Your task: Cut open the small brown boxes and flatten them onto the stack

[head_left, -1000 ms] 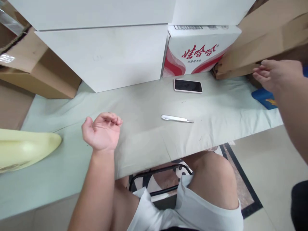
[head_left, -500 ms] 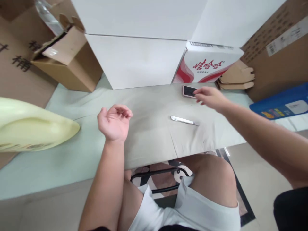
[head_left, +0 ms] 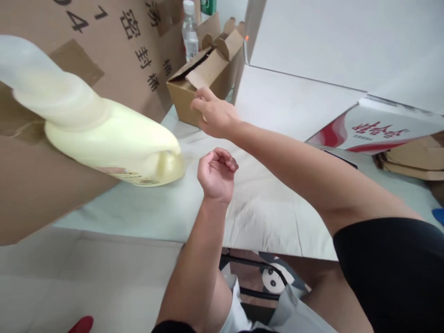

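Observation:
My right hand [head_left: 218, 113] is stretched across to the left, at the front of a small brown cardboard box [head_left: 187, 102] with raised flaps. Its fingers are loosely bent and apart, with nothing seen in them; whether they touch the box I cannot tell. Below it my left hand [head_left: 218, 178] is held palm up over the table, fingers half curled, thumb apart, empty. To its left stands a large pale yellow bottle [head_left: 114, 134]. Only an edge of the phone [head_left: 342, 159] shows beyond my right forearm. The slim silver knife is out of sight, behind that arm.
A clear plastic bottle [head_left: 189, 34] and a green container [head_left: 208, 7] stand behind the small box. A big printed carton [head_left: 114, 60] rises at the left. White panels [head_left: 277, 101] and a red-and-white box [head_left: 374, 127] line the back of the cloth-covered table [head_left: 159, 217].
The view has swung left. My right hand has left the phone and crossed over to the small cardboard box. My left hand keeps its palm-up, half-curled pose.

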`<act>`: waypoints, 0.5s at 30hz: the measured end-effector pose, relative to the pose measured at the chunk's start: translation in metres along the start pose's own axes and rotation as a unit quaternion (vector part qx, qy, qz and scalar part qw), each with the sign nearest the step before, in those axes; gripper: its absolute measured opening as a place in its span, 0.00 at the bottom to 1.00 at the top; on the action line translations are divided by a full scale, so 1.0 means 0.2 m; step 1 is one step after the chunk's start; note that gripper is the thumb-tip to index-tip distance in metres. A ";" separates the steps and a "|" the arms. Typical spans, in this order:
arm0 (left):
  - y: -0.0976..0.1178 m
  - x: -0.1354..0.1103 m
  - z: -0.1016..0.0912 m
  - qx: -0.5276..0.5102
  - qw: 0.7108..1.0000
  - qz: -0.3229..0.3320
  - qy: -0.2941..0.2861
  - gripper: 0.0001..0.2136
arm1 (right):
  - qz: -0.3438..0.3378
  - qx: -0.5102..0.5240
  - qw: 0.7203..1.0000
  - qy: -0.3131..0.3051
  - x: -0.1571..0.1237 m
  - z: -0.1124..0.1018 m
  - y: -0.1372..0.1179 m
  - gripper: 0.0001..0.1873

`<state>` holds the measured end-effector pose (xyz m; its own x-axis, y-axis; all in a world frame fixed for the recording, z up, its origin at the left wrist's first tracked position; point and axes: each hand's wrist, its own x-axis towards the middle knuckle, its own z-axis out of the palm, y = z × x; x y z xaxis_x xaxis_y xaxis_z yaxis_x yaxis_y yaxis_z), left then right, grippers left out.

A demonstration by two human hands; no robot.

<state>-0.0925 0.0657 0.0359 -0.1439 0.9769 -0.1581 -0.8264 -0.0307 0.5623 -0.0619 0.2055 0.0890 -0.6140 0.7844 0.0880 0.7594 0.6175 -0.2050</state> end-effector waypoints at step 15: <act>0.06 -0.04 -0.01 -0.034 0.999 0.034 0.012 0.16 | 0.156 0.026 0.987 0.004 0.21 0.03 0.02 0.21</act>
<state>-0.1012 0.0568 0.0426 -0.2133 0.9666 -0.1422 -0.8490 -0.1114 0.5164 -0.0860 0.2403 0.0854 -0.3499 0.9366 0.0206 0.8992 0.3419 -0.2729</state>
